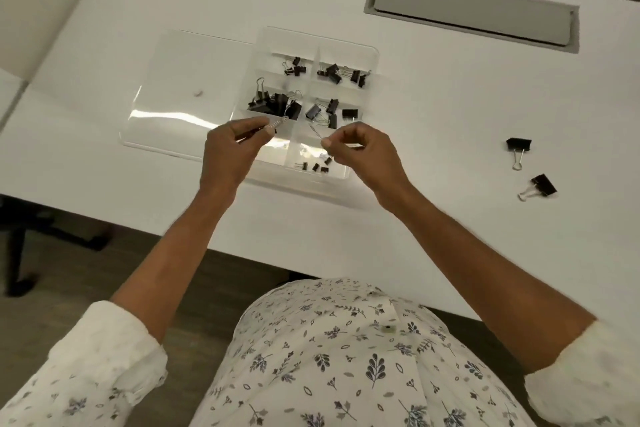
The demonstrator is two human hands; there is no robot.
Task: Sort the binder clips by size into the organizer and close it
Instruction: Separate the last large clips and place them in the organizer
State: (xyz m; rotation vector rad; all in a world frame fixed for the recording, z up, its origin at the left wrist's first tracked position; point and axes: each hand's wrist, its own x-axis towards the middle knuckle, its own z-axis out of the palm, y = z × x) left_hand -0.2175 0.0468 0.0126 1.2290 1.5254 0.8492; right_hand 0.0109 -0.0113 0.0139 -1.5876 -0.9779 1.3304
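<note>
The white worktop (415, 114) lies in front of me, with a grey hatch (474, 12) set into it at the far right. On it stands the clear organizer (367, 55), open, its transparent lid (180, 87) lying flat on the left of the tray. Most compartments already hold black binder clips: the biggest ones are piled in the middle left compartment (277, 106), medium ones in the middle right compartment (327, 111) and in the two far ones, and the very small ones in the near right compartment (317, 166).

My left hand (230, 152) is pinched together on a silver wire handle (280, 121) just over the pile of big clips. My right hand (363, 152) is also pinched shut on a thin wire (317, 133) over the middle of the tray. Whether each wire belongs to a clip in the tray, I cannot tell.

I judge that I am in the middle of the sorting, placing or arranging clips in their compartments. Two loose clips (518, 144) (543, 184) wait on the worktop, well apart on my right. Next I must let go here, reach right, take each one by its wire, compare its size with the piles, drop it in the good compartment, then fold the lid over and press it
</note>
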